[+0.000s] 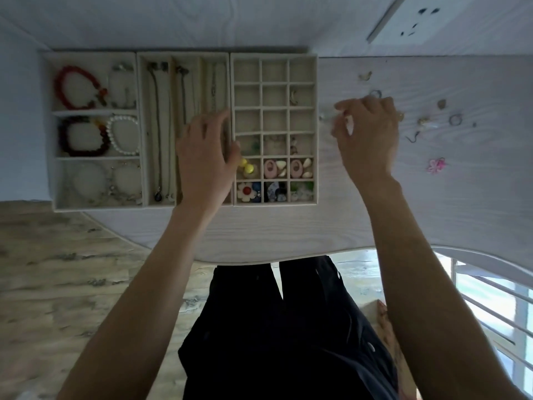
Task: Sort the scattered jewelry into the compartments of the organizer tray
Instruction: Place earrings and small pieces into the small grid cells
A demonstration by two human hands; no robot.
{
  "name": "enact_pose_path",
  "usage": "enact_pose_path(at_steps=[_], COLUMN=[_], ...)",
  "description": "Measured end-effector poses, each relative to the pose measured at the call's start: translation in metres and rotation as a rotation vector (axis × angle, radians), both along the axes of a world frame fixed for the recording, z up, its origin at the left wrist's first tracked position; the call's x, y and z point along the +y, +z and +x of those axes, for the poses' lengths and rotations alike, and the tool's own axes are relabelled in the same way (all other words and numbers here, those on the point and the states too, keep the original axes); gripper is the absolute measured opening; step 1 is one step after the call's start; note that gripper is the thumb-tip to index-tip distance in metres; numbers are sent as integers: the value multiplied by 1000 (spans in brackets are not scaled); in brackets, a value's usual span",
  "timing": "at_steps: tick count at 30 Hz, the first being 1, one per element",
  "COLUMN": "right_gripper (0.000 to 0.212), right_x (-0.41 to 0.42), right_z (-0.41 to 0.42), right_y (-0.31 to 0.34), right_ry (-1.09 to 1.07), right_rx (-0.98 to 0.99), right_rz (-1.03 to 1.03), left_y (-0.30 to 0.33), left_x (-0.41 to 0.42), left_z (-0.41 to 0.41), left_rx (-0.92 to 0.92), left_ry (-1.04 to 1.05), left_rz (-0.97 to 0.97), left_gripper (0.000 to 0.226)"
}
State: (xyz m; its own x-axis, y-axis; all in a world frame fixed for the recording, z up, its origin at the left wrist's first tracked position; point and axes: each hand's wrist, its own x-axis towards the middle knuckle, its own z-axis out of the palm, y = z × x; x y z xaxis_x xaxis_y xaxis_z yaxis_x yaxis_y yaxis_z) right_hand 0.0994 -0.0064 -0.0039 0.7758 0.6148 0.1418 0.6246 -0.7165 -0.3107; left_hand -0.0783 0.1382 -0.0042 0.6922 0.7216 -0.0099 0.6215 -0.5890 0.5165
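- Pale wood-grain desk [288,235] pushed up against a white wall, wood-look floor below, with a wall socket [415,23] up top right.
- Three beige organizer trays sit side by side: a bracelet tray [49,134] on the left, a necklace tray [143,125] in the middle and a small-grid tray [316,125] on the right.
- The grid's near two rows are mostly filled (yellow beads [247,166], a white flower piece [246,191]) and the far rows are mostly bare, so I'd call this somewhere mid-sort.
- My left hand [206,157] rests on the wall between the necklace and grid trays, fingers loosely bent, steadying it as far as I can tell, not holding jewelry.
- My right hand [366,131] is just right of the grid tray with its fingertips drawn together. It looks like it's pinching something small and pale, but motion blur means I can't tell what.
- Still loose on the desk to the right: a ring [455,119], a pink flower piece [436,165], an earring hook [414,137] and a few tiny bits.
- Next move, my guess: carry that pinch over to a free cell and drop it cleanly without nudging neighbours.
- Some loose pieces are probably hidden behind the right hand, and the clear bracelets in the near-left cell are barely readable.
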Motion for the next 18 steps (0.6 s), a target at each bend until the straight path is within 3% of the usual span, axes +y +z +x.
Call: enact_pose_path(at_steps=[5,12,16,18], right_gripper=[18,14,10,12], right_x=[12,10,13,24], right_z=[19,8,-21,-41], right_y=[-16,-2,36,42], right_ry=[160,103,48,85], right_rx=[-1,-62,369,544], right_rz=[-159,50,374,412], left_y=[-2,-3,0,7], left_x=[5,7,8,6], left_z=[0,0,-1,-2], left_rx=[52,36,-1,-84], left_ry=[12,12,-56,-121], left_rz=[16,44,11,-82], left_gripper=[32,30,35,39])
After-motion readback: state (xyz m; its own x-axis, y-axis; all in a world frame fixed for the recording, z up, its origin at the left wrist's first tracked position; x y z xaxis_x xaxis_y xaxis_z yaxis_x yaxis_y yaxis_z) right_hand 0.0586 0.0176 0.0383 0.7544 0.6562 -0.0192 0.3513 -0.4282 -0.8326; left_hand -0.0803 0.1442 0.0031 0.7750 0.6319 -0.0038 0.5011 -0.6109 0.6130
